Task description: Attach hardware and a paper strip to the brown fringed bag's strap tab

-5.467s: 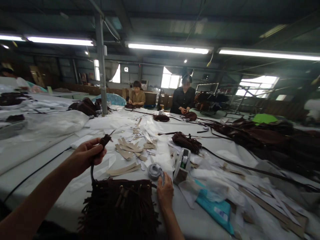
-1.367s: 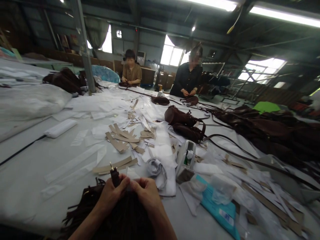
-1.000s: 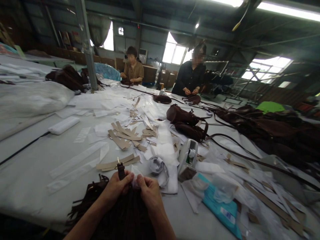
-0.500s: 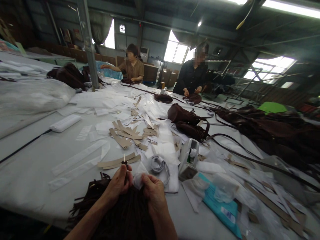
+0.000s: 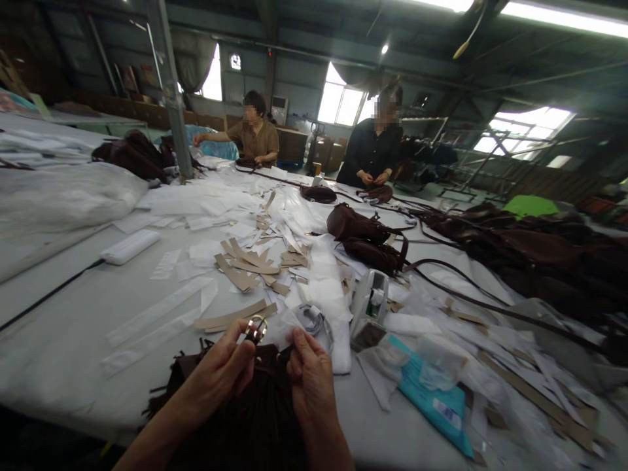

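Note:
A dark brown fringed bag [image 5: 255, 405] lies at the table's near edge, under my forearms. My left hand [image 5: 228, 363] is closed on a short dark strap whose gold-coloured ring buckle [image 5: 257, 327] stands up past the thumb. Close beside it, my right hand [image 5: 310, 369] pinches a thin translucent sheet [image 5: 284, 326] between thumb and fingers. A dark strap end also shows by the right fingertips; whether they grip it is hard to tell. Just beyond lies a coiled grey strip [image 5: 310, 318].
Tan strips [image 5: 245, 265] and white paper litter the table [image 5: 142, 301]. A tape dispenser [image 5: 367, 307] and a blue packet [image 5: 434, 405] lie to the right. Brown bags [image 5: 353, 226] sit farther back, before two co-workers. A metal post [image 5: 171, 98] rises at left.
The strap in my left hand has turned, so its ring buckle now faces me. My right hand has shifted slightly right, and the translucent sheet lies flatter beyond its fingers.

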A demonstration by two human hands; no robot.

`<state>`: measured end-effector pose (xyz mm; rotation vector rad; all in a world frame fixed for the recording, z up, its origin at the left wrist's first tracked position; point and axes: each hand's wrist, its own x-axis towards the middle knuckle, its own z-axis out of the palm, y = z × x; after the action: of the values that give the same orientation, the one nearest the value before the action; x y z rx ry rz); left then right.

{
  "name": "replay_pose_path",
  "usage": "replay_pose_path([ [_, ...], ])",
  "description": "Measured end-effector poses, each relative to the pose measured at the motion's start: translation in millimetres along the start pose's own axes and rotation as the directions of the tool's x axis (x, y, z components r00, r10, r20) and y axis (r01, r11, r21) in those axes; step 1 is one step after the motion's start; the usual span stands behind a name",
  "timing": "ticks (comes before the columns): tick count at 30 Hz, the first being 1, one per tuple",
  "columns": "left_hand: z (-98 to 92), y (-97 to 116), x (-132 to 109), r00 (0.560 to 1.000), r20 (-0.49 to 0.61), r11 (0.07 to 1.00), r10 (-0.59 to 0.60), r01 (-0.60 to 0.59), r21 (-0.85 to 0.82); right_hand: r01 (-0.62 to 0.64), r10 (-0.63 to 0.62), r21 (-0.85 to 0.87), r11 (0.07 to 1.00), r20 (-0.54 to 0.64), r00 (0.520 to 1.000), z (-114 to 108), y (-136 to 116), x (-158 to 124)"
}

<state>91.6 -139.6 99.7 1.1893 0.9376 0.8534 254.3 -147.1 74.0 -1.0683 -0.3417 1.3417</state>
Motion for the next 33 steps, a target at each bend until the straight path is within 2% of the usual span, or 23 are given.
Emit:
replay_pose_path([
  [3,5.7,2.0,-8.3,1.000,0.010,0.990,-0.009,0.008,0.140,-0.002,0.003,0.024,1.000,-0.012,1.000,1.8,-6.4,-6.8],
  [7,7.8,-3.2,-14.2,1.000,-0.007,0.976,0.006,-0.004,0.218,-0.022,0.027,0.077,0.997,-0.060,0.998,4.7,-14.1,-15.3],
  [11,8.8,-3.4,-20.2,0.999,-0.030,0.980,0.026,-0.020,0.197,-0.009,0.015,0.135,0.991,-0.044,0.999,10.9,-19.5,-22.4],
  [16,12.1,-3.1,-24.6,1.000,-0.024,0.991,0.010,-0.007,0.131,-0.034,0.036,0.113,0.993,-0.012,0.999,14.2,-18.4,-30.5],
  [23,12.1,-6.4,-26.9,0.999,-0.036,0.979,-0.006,0.013,0.204,-0.076,0.064,0.116,0.990,0.104,0.992,14.7,-12.1,-37.1],
  [29,9.9,-9.0,-26.7,0.999,-0.021,0.955,-0.026,0.031,0.294,0.051,-0.049,-0.004,0.999,0.203,0.978,10.3,3.6,-38.6],
  [33,6.4,-8.8,-28.4,1.000,-0.001,0.939,0.018,-0.017,0.344,0.059,-0.039,-0.086,0.995,0.222,0.974,7.9,11.8,-40.5],
])
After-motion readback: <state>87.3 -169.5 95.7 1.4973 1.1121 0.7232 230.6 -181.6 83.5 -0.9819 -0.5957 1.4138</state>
